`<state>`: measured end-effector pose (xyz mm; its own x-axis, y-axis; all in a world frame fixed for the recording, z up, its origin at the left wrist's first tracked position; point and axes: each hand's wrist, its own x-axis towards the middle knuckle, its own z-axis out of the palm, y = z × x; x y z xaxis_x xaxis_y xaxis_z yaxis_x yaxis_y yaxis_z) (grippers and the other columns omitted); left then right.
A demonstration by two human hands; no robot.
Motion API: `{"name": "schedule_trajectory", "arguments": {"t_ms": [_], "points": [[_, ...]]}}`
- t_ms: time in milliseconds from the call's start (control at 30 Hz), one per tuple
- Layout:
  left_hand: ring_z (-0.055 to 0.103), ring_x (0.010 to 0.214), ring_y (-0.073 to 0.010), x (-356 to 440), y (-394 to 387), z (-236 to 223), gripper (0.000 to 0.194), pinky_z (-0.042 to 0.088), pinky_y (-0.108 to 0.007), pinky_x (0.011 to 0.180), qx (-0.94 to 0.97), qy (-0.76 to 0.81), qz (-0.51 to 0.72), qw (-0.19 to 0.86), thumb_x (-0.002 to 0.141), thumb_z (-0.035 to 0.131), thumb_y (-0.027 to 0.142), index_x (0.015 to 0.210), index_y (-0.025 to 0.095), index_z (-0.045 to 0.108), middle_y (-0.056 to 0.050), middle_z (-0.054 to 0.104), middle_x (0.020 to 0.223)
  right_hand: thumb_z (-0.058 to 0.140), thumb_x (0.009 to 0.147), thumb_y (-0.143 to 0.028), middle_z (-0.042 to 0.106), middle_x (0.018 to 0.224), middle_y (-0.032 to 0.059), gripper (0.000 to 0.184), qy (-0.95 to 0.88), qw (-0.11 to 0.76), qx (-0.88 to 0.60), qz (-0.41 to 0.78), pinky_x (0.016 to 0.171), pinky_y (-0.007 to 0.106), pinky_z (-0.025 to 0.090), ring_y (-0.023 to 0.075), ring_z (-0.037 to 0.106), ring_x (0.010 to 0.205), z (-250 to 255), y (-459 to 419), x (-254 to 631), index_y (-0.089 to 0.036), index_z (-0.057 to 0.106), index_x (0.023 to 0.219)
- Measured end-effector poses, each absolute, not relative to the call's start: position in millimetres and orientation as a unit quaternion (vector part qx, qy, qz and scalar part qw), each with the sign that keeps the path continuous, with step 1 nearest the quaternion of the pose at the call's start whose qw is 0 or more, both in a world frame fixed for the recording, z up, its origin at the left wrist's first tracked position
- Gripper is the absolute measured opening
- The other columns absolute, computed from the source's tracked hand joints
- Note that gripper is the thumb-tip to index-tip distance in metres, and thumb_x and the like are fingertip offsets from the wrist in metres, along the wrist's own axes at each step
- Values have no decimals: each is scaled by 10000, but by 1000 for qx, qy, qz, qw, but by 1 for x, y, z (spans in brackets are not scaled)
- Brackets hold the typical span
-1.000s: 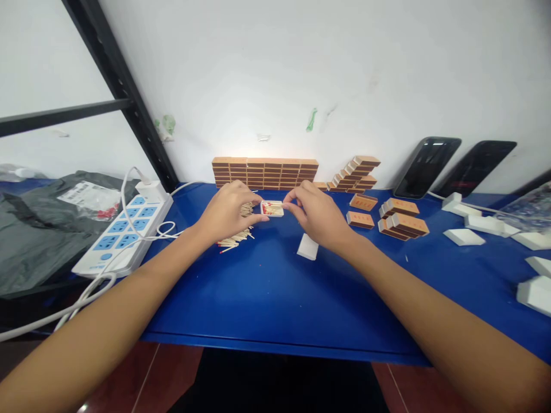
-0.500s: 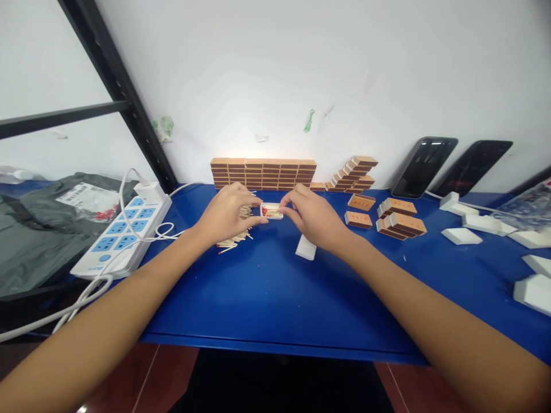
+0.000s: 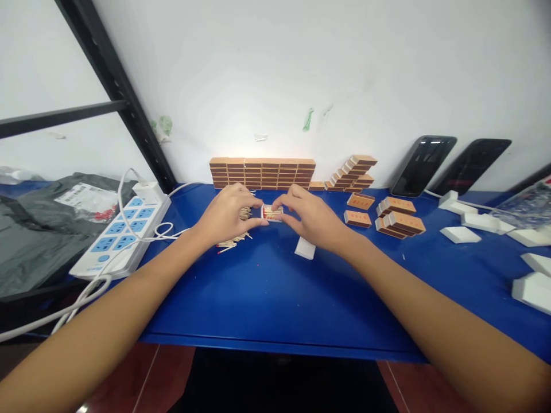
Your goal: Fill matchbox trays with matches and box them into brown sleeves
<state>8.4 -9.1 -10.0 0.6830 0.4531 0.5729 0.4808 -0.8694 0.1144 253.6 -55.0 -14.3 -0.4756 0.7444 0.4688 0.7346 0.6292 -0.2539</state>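
A small white matchbox tray holding red-headed matches is in front of me. My left hand grips its left end between thumb and forefinger. My right hand has thumb and forefinger curled over the tray's right end, against the matches and the tray edges; the exact contact is partly hidden. A pile of loose matches lies beneath and behind my left hand. Below my right hand rests a white, empty-looking tray on the blue table.
Matchboxes stand in a stacked wall at the back, with a slanted stack beside it. Several loose matchboxes and white trays lie right. Two phones lean on the wall. A power strip with cables is left.
My right thumb and forefinger have spread apart and moved slightly left over the tray. The matches now lie spread inside it. My left hand keeps its hold.
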Motion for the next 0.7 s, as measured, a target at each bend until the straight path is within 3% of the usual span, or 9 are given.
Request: {"name": "schedule_trajectory", "arguments": {"t_ms": [300,700], "points": [[639,954,-258,13,-15,-12,346,507,-412,875,-924,-243,-295,14,880,790,545,1021,229,788,-75,754,985,672,993,-287,547,979,24,70,-849,289,-443,11,714,290,390,157,532,800,-17,-57,249,-224,688,1019],[638,951,-258,10,-12,-9,402,493,-406,881,-919,-242,-310,26,875,793,551,1061,196,780,-72,753,949,686,987,-333,539,943,24,130,-839,297,-456,14,693,288,370,154,519,761,-15,-52,254,-203,695,991]]}}
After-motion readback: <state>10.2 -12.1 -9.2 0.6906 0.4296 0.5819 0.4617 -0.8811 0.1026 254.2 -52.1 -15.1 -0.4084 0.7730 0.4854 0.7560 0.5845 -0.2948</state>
